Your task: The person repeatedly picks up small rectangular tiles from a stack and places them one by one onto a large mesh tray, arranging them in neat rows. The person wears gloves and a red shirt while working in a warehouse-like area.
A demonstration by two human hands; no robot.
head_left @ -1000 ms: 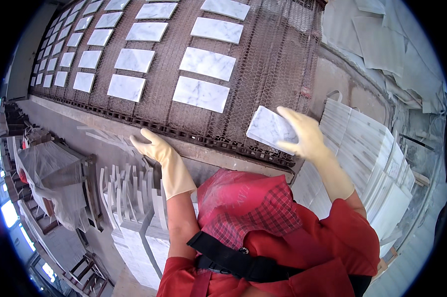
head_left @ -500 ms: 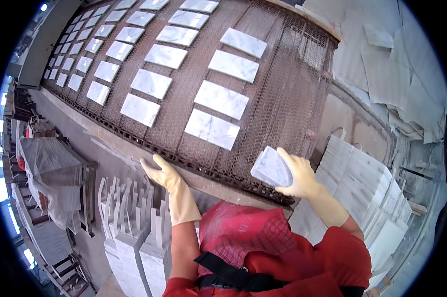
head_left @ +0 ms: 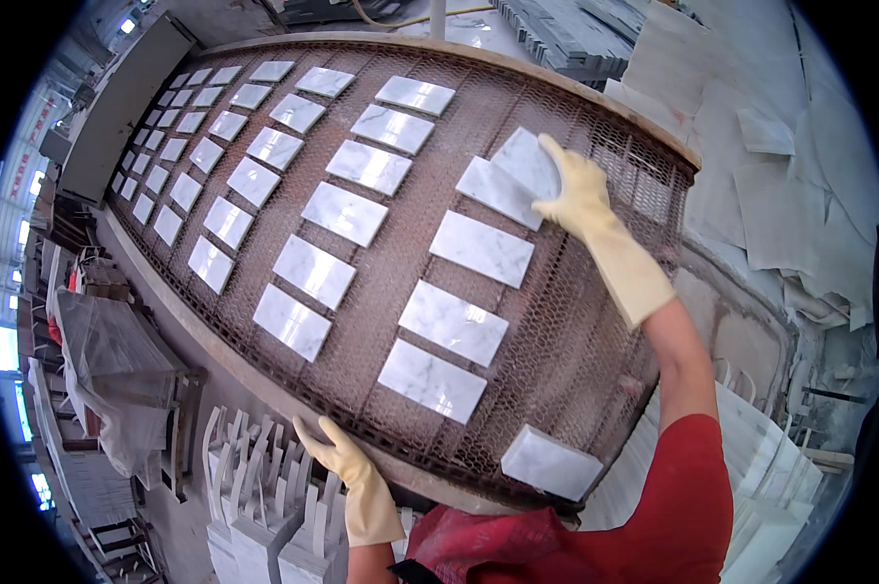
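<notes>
My right hand (head_left: 577, 193), in a cream rubber glove, reaches out over the mesh conveyor (head_left: 361, 380). Its thumb and fingers grip a white, grey-veined marble tile (head_left: 527, 164) by the right side. That tile is tilted and overlaps the farthest tile (head_left: 493, 193) of the nearest row; whether they touch I cannot tell. Below in the same row lie more marble tiles (head_left: 454, 321), flat and glossy. A thicker marble piece, perhaps a stack, (head_left: 551, 463) sits at the near right corner. My left hand (head_left: 340, 456), gloved too, is empty by the conveyor's front edge, thumb and fingers apart.
Rows of similar tiles (head_left: 313, 271) extend to the far left, toward a grey machine housing (head_left: 118, 117). White slabs (head_left: 751, 457) lean at the right. Upright stone strips (head_left: 250, 467) stand at the front left, near a plastic-covered stack (head_left: 118, 360). Grey slabs (head_left: 566, 39) lie beyond.
My right hand has gone from the near corner to the row's far end with a tile. The thicker piece it held at the corner now rests there. The view has shifted.
</notes>
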